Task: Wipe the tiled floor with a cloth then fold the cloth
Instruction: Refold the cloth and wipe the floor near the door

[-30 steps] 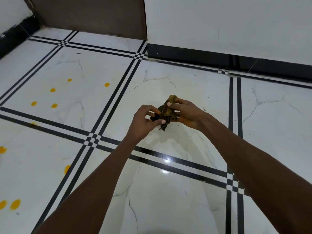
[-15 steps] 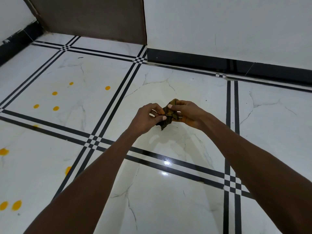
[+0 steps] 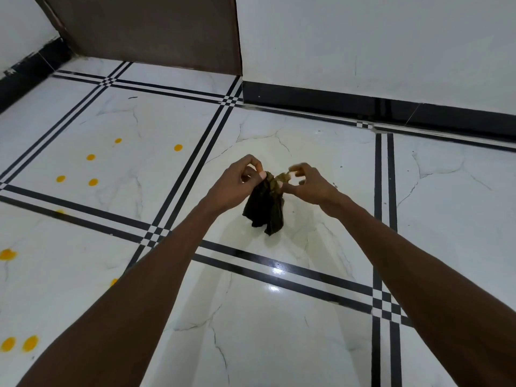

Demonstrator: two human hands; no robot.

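A small dark olive cloth [image 3: 265, 205] hangs in the air above the white tiled floor [image 3: 279, 331], held by both hands at its top edge. My left hand [image 3: 237, 182] pinches the cloth's upper left corner between thumb and fingers. My right hand [image 3: 307, 182] pinches the upper right corner, where a lighter yellowish part of the cloth shows. The lower part of the cloth hangs loose in folds below the hands.
Several yellow spots [image 3: 92, 169] dot the tile to the left, with more at the near left [image 3: 19, 343]. Black double stripes [image 3: 279, 263] cross the floor. A white wall with black skirting [image 3: 363, 104] and a brown door [image 3: 150, 32] stand behind.
The cloth was bunched tightly between the two hands; now the hands have drawn apart and the cloth has dropped open, hanging down from its top corners.
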